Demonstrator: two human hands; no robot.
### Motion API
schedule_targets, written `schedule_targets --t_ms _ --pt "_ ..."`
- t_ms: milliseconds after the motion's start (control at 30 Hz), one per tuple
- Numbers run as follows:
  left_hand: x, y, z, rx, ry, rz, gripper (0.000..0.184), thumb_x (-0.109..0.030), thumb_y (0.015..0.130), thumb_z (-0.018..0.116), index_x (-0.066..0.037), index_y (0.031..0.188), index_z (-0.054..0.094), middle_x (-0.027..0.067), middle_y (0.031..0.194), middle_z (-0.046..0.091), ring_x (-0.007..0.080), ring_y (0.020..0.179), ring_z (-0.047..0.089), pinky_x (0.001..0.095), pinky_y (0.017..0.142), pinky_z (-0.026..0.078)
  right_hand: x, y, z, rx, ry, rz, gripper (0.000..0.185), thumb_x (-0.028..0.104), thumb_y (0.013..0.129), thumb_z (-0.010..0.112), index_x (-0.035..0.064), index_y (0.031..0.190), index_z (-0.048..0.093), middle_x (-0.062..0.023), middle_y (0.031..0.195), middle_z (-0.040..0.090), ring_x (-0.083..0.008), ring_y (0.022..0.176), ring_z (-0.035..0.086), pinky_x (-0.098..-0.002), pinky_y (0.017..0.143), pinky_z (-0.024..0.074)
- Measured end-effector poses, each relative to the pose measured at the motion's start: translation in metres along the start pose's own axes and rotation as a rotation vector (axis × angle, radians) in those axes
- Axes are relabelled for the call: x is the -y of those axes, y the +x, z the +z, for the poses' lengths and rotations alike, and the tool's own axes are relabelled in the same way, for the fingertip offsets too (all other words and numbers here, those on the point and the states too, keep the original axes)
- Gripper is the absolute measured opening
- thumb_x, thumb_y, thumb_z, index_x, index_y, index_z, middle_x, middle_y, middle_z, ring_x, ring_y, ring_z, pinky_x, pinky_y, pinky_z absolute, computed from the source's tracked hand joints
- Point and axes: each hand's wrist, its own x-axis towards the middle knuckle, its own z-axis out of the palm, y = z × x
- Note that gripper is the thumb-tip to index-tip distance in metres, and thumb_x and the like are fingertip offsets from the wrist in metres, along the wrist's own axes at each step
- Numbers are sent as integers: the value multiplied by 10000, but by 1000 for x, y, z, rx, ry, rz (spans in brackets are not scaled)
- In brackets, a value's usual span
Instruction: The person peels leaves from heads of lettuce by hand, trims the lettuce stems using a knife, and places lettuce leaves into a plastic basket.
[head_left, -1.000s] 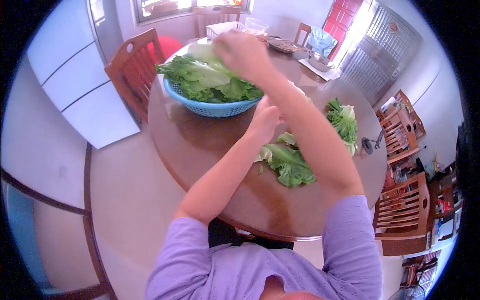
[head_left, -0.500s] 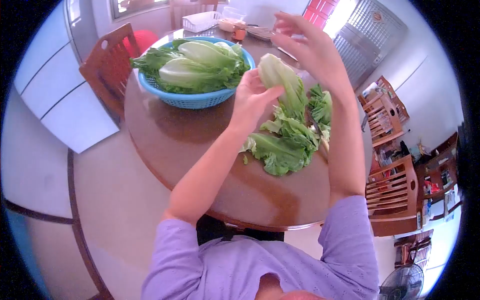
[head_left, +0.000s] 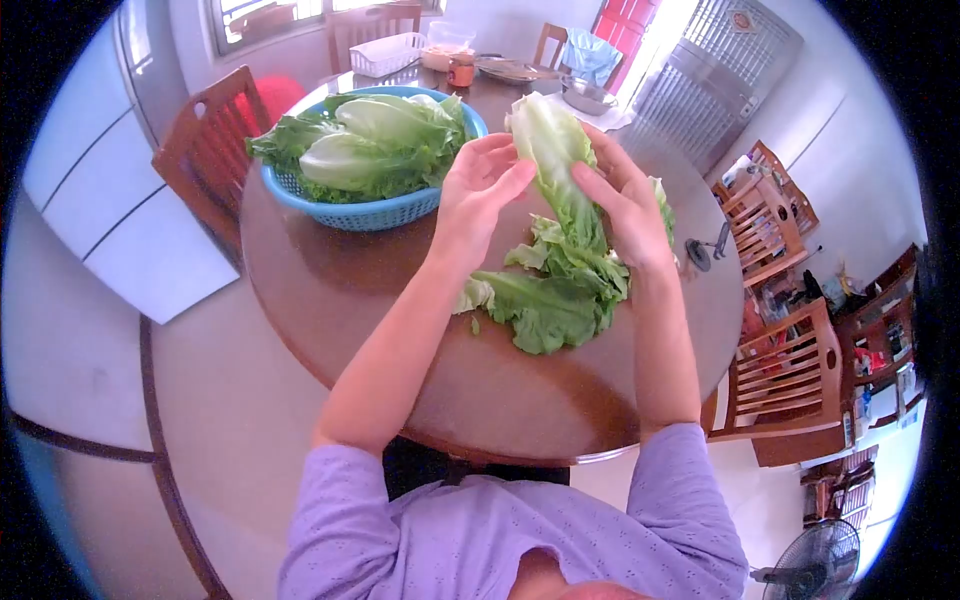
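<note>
A pale green lettuce head (head_left: 553,150) stands tilted above the round table, its white stem end pointing up and away. My left hand (head_left: 482,192) is closed around its left side, with the thumb on the near face and the fingers partly hidden behind. On the opposite side, my right hand (head_left: 625,200) grips the same lettuce, its thumb pressed on the leaves. Below the hands, loose lettuce leaves (head_left: 555,308) lie on the table. More greens show behind my right wrist, mostly covered. At the left, a blue basket (head_left: 372,215) holds several lettuces (head_left: 375,140).
On the far side of the brown table (head_left: 480,385) are a white basket (head_left: 385,57), an orange jar (head_left: 461,70) and a metal bowl (head_left: 588,98). A dark-handled tool (head_left: 710,247) lies at the right edge. Wooden chairs (head_left: 785,365) stand around.
My right hand has come down from above and taken hold of the lettuce's right side. The left hand stays at the left side. The view has shifted slightly.
</note>
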Motion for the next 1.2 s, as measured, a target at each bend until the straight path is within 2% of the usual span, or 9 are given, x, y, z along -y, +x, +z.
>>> schedule_targets --t_ms 100,167,300,400,567,667,967,1100,1200 --pt "1 -2 3 87 -142 -12 436 -196 941 574 -51 1326 430 62 1238 552 175 1130 539 358 928 444 -8 -2 -1 67 203 118 460 171 920 599 32 1338 465 -62 1221 556 -126 1076 531 -265 899 443" --pt "-3 -5 3 174 -280 -154 472 -207 944 572 -72 1362 400 51 1258 538 177 1151 525 376 961 421 -11 -2 1 50 155 82 453 192 928 592 29 1333 471 -58 1205 567 -121 1058 536 -259 892 442" --pt "3 -5 3 122 -276 -115 525 -226 938 585 -99 1389 347 50 1260 534 188 1149 528 376 939 446 -10 -3 9 32 -37 61 456 192 904 633 20 1304 500 -42 1161 594 -117 1029 548 -255 888 441" --pt "5 -5 4 69 -218 -73 542 -214 929 603 -105 1386 334 50 1250 538 191 1149 530 373 916 469 -20 -1 10 2 -269 -181 459 158 866 679 8 1272 526 -41 1110 617 -115 1003 560 -260 882 445" --pt "8 -4 2 2 -161 -109 575 -117 869 679 -41 1304 310 131 1246 523 202 1126 546 378 900 488 -16 0 5 -88 -132 -104 419 113 841 693 -7 1218 556 -61 1079 638 -112 967 586 -259 856 470" --pt "15 -3 -2 -21 -76 -174 518 -234 915 625 -103 1345 368 95 1276 535 209 1159 532 380 930 477 -12 1 1 -154 90 -55 376 97 851 666 -8 1197 562 -69 1069 647 -127 932 614 -267 825 494" --pt "10 2 -16 219 -585 -225 494 -184 889 516 -25 1339 388 212 1373 454 367 1246 467 471 1035 382 6 13 -44 -389 406 -124 366 178 935 557 -49 1217 506 -130 1055 626 -236 887 640 -340 738 528" --pt "14 2 -18 178 -575 -302 494 -190 853 538 -8 1300 437 195 1328 503 341 1211 498 475 1028 384 6 54 -30 -307 139 -48 393 206 931 578 -37 1232 512 -104 1045 637 -198 859 637 -316 726 520" --pt "27 3 -26 106 -560 -404 455 -190 855 533 -3 1267 479 174 1265 554 304 1154 540 469 1016 397 -11 108 -18 -114 -334 -33 458 287 892 638 -18 1217 531 -95 993 643 -136 811 621 -270 660 497"
